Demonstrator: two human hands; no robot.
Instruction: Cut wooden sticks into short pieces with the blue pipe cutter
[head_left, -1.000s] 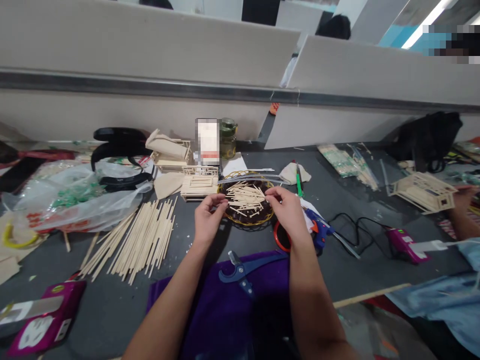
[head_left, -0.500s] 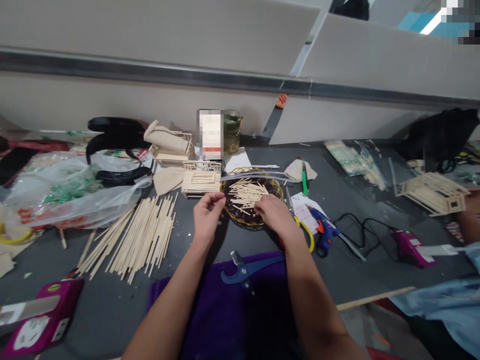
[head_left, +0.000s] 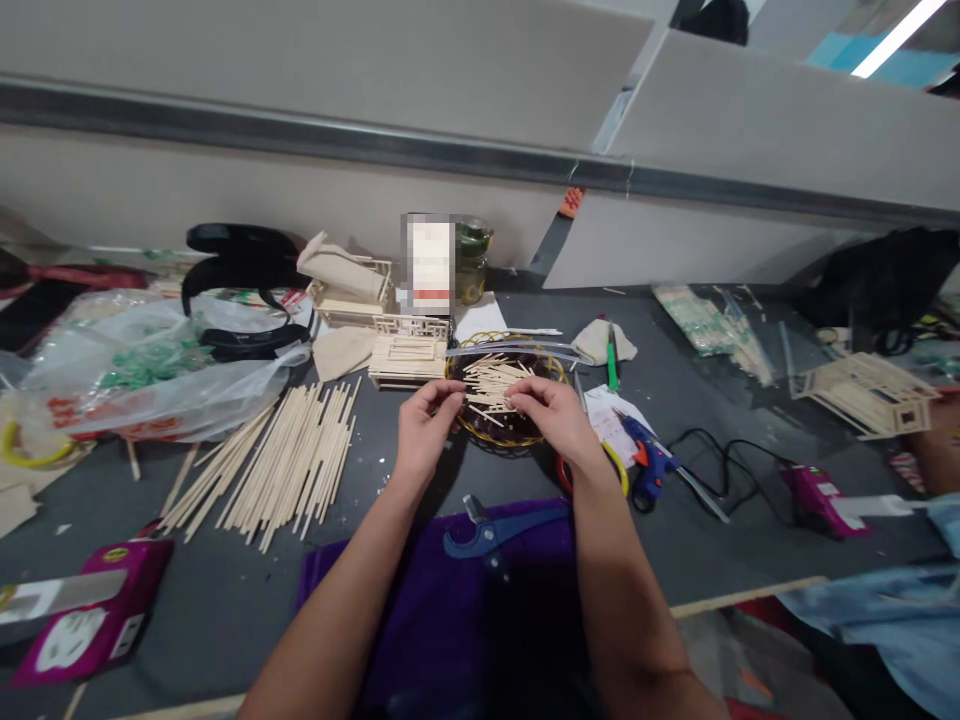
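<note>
Head view: closest of all, on the near side of the woven basket (head_left: 510,441), lies a purple cloth (head_left: 442,620) with a blue pipe cutter (head_left: 487,538) on top. Left of the basket, long wooden sticks (head_left: 289,455) are spread in a loose row; to its right are a blue glue gun (head_left: 654,472) and yellow-handled scissors (head_left: 620,468), partly hidden by the arm. At the basket's left rim, the left hand (head_left: 424,425) has thumb and fingertips close together; I cannot tell whether anything is between them. The right hand (head_left: 556,412) reaches over its right side, fingertips drawn in at the short wooden sticks (head_left: 491,380) heaped inside; whether it grips one, I cannot tell. Beyond the basket, to the left, stand a small stick-built model (head_left: 409,365) and, farther back, a green glass jar (head_left: 472,262).
</note>
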